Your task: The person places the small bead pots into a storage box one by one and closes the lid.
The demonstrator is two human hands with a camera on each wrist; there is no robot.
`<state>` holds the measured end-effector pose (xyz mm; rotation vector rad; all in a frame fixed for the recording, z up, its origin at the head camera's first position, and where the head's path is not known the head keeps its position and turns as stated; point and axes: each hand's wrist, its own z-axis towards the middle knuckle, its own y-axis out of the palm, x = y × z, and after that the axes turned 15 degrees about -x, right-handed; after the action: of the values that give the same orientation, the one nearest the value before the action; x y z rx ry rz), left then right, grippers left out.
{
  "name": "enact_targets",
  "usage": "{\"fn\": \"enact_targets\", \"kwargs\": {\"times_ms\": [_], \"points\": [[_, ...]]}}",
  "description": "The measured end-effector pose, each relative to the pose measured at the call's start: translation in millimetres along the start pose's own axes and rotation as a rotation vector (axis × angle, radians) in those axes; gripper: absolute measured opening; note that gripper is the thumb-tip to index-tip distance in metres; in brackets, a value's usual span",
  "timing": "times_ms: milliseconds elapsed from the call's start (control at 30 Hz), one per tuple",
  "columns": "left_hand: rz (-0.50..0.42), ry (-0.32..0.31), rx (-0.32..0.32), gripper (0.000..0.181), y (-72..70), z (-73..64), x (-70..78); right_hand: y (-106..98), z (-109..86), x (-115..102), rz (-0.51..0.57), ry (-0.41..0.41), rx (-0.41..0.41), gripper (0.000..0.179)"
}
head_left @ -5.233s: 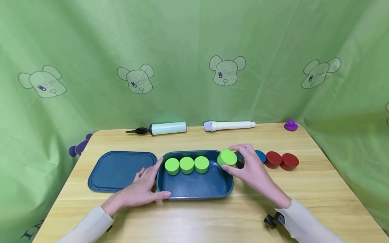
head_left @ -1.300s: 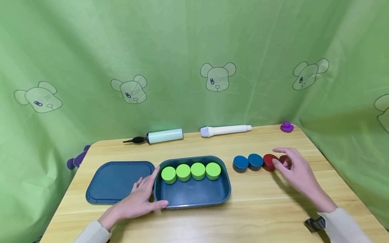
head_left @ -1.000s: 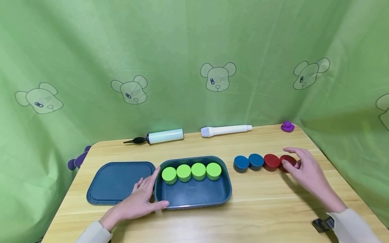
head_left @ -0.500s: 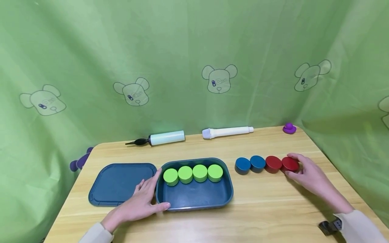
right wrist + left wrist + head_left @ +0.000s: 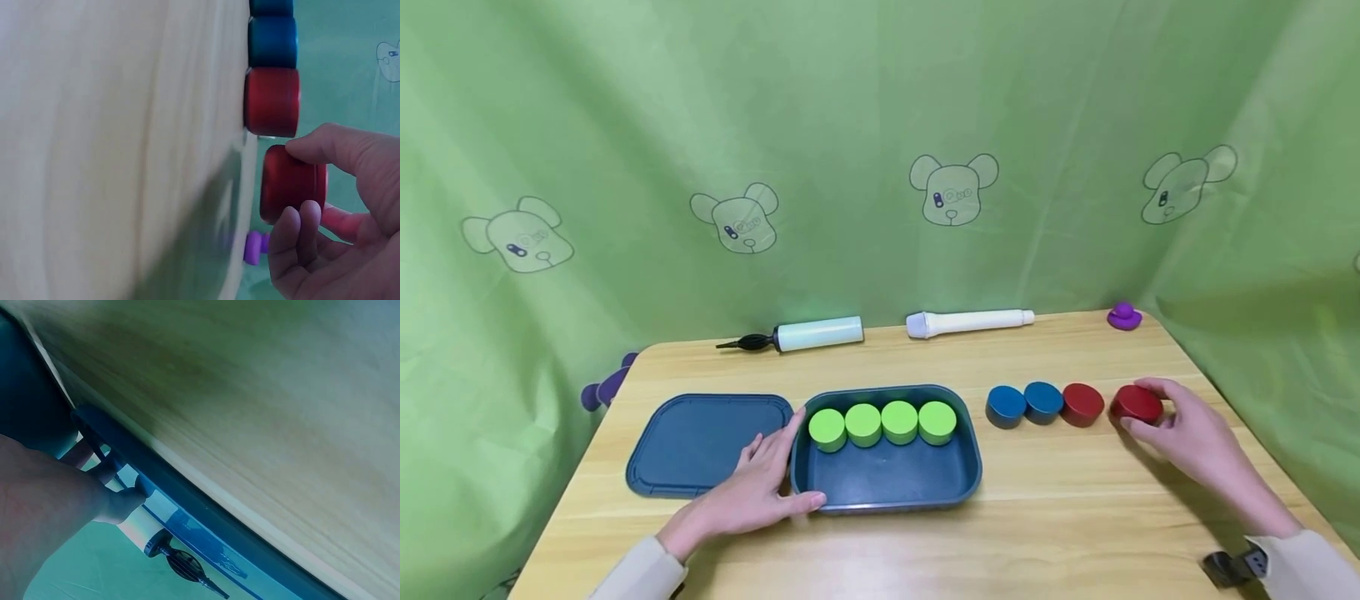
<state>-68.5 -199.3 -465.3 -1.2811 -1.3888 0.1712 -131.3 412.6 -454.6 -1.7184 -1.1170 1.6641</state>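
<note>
My right hand (image 5: pixel 1202 442) pinches a red round tin (image 5: pixel 1137 403) between thumb and fingers, at the right end of a row. In the right wrist view, this red tin (image 5: pixel 290 184) appears lifted off the table. Left of it stand another red tin (image 5: pixel 1082 404) and two blue tins (image 5: pixel 1005 406). My left hand (image 5: pixel 748 492) rests on the left end of a dark blue box (image 5: pixel 887 505), thumb at the front corner, fingers fairly straight along the rim. Inside the box, several light green tins (image 5: pixel 863 423) stand in a row near the back wall.
A dark blue lid (image 5: pixel 700 442) lies left of the box, partly behind my left hand. Along the back edge lie a hand pump (image 5: pixel 816 333), a white microphone (image 5: pixel 977 322) and a purple duck (image 5: pixel 1123 316). A green curtain (image 5: pixel 850 100) hangs behind the table.
The green tin I held over the box now stands inside it, at the row's right end. My right hand has gone right, gripped the end red tin and drawn it away from its neighbour.
</note>
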Motion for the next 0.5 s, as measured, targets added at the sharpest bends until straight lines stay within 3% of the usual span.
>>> {"fn": "enact_targets", "kwargs": {"times_ms": [500], "points": [[-0.003, -0.019, -0.021, 0.119, -1.6, 0.8, -0.4, -5, -15.0, -43, 0.003, -0.084, 0.129, 0.067]]}}
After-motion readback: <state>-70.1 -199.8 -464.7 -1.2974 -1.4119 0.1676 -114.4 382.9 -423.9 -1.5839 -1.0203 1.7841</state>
